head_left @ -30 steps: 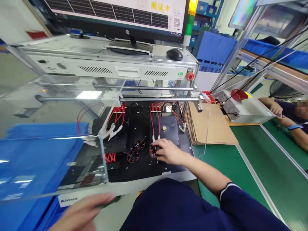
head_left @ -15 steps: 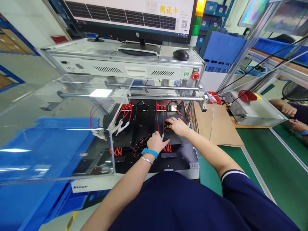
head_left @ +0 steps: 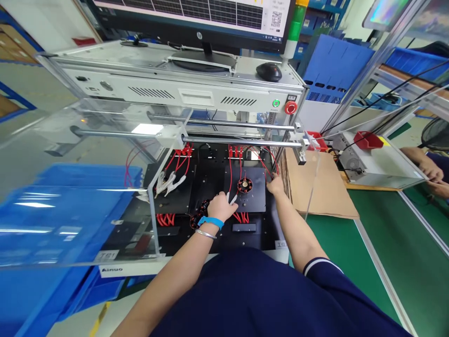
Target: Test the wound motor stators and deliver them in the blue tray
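Observation:
A round motor stator [head_left: 244,185] with reddish-brown windings lies on the black test plate [head_left: 257,201]. To its left, my left hand [head_left: 220,207] is closed around white-sleeved test clips [head_left: 231,199], whose red wires [head_left: 230,173] come down from the red terminals [head_left: 235,151]. More stators [head_left: 196,220] lie partly hidden behind this hand and its blue wristband. At the plate's right edge, my right hand [head_left: 276,184] has its fingers closed where red test leads [head_left: 273,157] come down; their ends are hidden by the fingers.
A clear acrylic cover [head_left: 87,220] stands over the left side, with white clips [head_left: 170,183] beside it. Metal rails [head_left: 238,140] cross above the plates. Cardboard sheets [head_left: 322,187] lie at the right. A co-worker's hands [head_left: 433,175] show at the far right.
My right hand has left the stator and moved right to the leads at the plate's edge, leaving the stator uncovered. My left hand stays by the clips, shifted slightly left in view.

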